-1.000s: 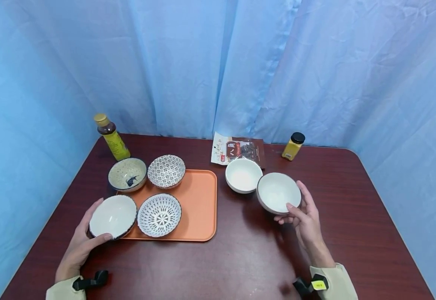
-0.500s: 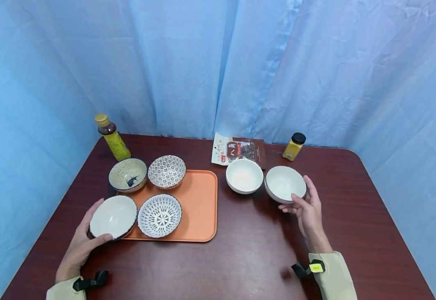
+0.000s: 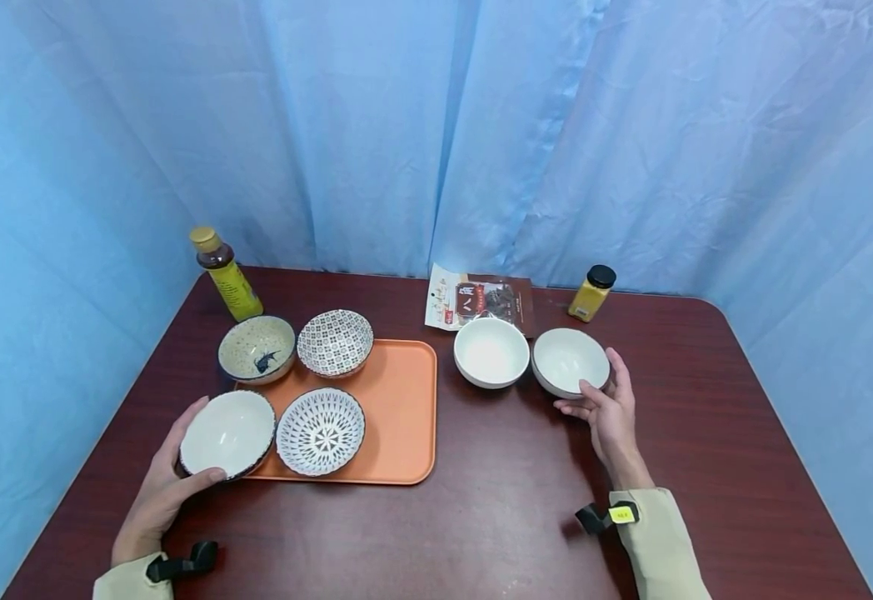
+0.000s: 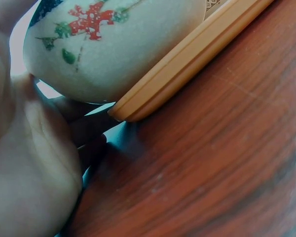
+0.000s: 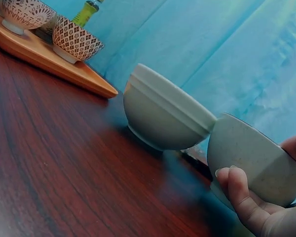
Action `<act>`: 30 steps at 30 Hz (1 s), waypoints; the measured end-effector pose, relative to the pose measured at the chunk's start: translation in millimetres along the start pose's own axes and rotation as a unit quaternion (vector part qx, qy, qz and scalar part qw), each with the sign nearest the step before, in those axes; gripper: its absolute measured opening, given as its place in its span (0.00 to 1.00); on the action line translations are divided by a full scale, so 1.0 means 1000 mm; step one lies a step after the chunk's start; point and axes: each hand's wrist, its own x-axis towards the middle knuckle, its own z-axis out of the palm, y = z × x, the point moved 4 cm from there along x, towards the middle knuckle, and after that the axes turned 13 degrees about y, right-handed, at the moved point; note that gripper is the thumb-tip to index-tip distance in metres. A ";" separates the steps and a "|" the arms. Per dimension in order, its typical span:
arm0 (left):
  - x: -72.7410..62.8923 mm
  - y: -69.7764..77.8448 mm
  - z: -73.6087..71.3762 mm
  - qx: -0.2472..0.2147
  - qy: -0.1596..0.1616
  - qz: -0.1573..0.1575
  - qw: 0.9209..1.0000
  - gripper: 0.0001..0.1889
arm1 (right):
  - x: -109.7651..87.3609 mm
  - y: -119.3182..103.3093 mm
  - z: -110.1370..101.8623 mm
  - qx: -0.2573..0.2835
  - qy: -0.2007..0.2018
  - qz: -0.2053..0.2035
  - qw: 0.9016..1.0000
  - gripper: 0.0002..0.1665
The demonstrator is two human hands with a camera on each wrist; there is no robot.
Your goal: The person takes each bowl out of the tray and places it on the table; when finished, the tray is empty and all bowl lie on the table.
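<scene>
My left hand (image 3: 155, 487) holds a white bowl (image 3: 228, 433) at the tray's near left corner, its thumb along the near rim. Red flowers and green leaves decorate that bowl's outside in the left wrist view. On the right, my right hand (image 3: 607, 414) grips a plain pale bowl (image 3: 570, 360), thumb at the rim and fingers around the side and underneath. Just left of it stands another white bowl (image 3: 491, 353), the two rims close together. In the right wrist view the held bowl (image 5: 251, 163) sits right beside that second bowl (image 5: 163, 111).
An orange tray (image 3: 406, 417) carries a blue-patterned bowl (image 3: 320, 432), a lattice-patterned bowl (image 3: 335, 343) and a speckled bowl (image 3: 256, 348) at its corner. Behind stand a sauce bottle (image 3: 230, 283), a snack packet (image 3: 477, 298) and a black-lidded yellow jar (image 3: 591, 293). Blue curtains enclose the table.
My right hand has moved the pale bowl away from me and slightly right, then lowered it beside the other white bowl. The left hand and its bowl have stayed put.
</scene>
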 end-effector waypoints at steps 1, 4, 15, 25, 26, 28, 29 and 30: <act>0.000 0.000 0.000 0.000 0.000 0.002 1.000 0.51 | 0.001 0.001 0.000 0.000 0.001 0.000 1.000 0.44; -0.001 0.001 0.000 0.000 0.001 0.013 1.000 0.51 | 0.004 0.003 0.001 -0.002 0.005 0.003 1.000 0.44; -0.002 0.002 -0.001 -0.020 -0.001 0.035 0.999 0.51 | 0.008 0.009 0.000 -0.002 0.001 0.008 1.000 0.44; -0.003 0.004 -0.002 -0.008 0.003 0.039 0.999 0.52 | 0.010 0.011 0.000 -0.036 -0.041 0.005 0.999 0.45; -0.003 0.004 -0.002 -0.009 0.003 0.039 0.999 0.51 | 0.010 0.011 -0.001 -0.044 -0.047 0.004 0.998 0.46; -0.002 0.004 -0.001 -0.010 0.002 0.037 0.999 0.51 | 0.010 0.010 -0.004 -0.063 -0.058 0.003 0.996 0.46; -0.002 0.004 -0.001 -0.012 0.001 0.035 0.999 0.51 | 0.010 0.010 -0.006 -0.073 -0.060 0.003 0.996 0.46; -0.002 0.004 -0.001 -0.012 0.000 0.034 0.999 0.51 | 0.009 0.009 -0.008 -0.082 -0.061 0.002 0.995 0.47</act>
